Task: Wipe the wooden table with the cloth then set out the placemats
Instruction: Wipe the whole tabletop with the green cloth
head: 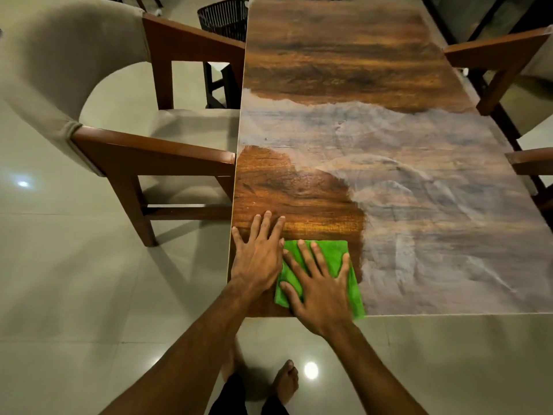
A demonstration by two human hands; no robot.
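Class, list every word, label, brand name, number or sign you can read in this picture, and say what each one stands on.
None can be read.
The green cloth under the right hand shows no tag or print.
The wooden table bears only grain and pale smears.
The chair and the dark basket carry no lettering.

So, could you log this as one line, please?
wiping; right hand flat on green cloth; left hand flat on table; placemats unseen
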